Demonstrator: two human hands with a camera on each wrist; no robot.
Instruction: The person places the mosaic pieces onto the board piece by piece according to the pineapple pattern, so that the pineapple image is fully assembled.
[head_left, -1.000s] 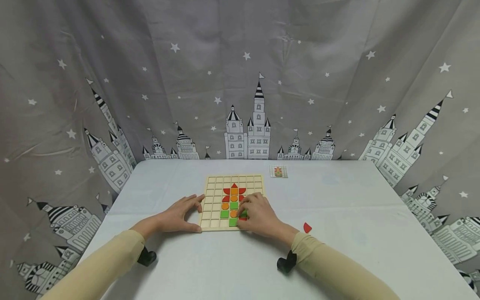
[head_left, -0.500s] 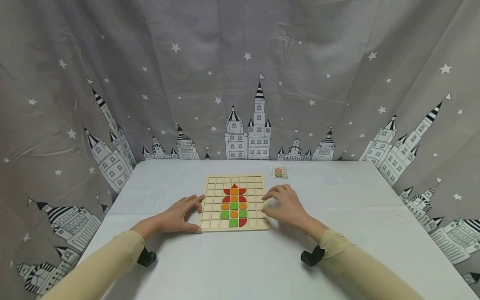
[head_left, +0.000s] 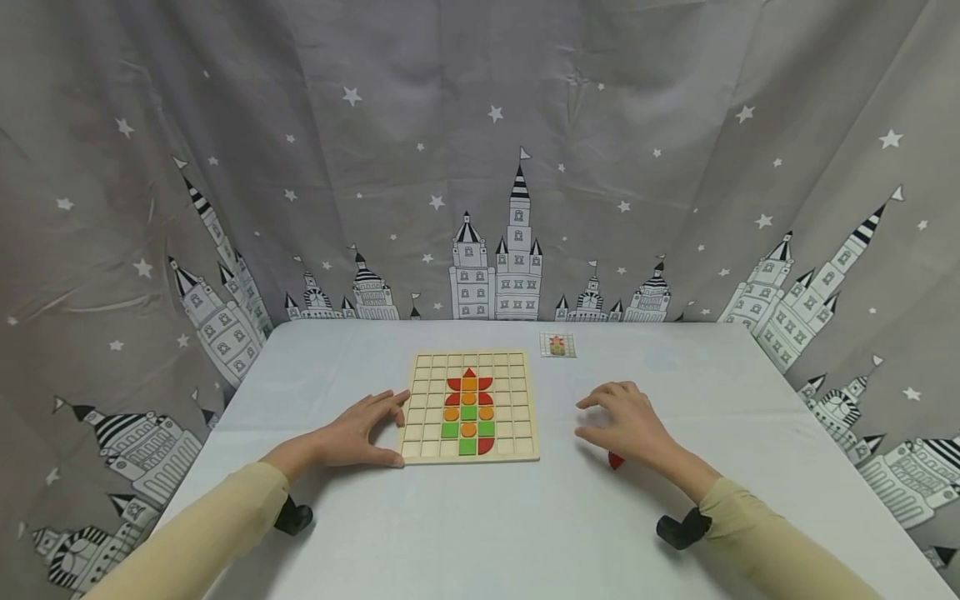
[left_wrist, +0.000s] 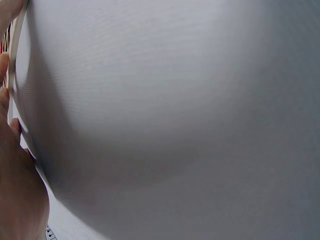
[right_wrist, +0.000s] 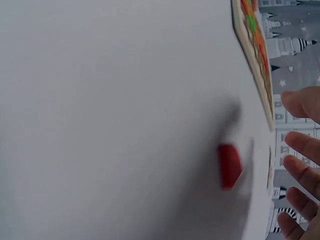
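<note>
A light wooden grid board (head_left: 519, 415) lies on the white table. Set in its cells are green squares (head_left: 468, 412), orange discs (head_left: 468, 430), an orange square (head_left: 469, 384), red quarter-circle pieces (head_left: 486, 446) and a red triangle (head_left: 469, 373). At the board's left edge rests my left hand (head_left: 360, 431), thumb by the near corner and fingertips farther up. To the right of the board, my right hand (head_left: 630, 425) hovers with fingers spread and nothing between them. Partly hidden beneath it is a loose red quarter-circle piece (head_left: 616, 461); the right wrist view shows this red piece (right_wrist: 230, 166) lying apart from the fingers.
A small pattern card (head_left: 557, 345) with a coloured figure on a grid lies behind the board's right corner. A grey curtain (head_left: 645, 192) printed with castles and stars hangs behind and around the white table (head_left: 757, 400).
My right hand has left the pieces on the board and moved right, over the loose red quarter-circle piece. A red quarter-circle shows at the board's near row. The left hand stays put.
</note>
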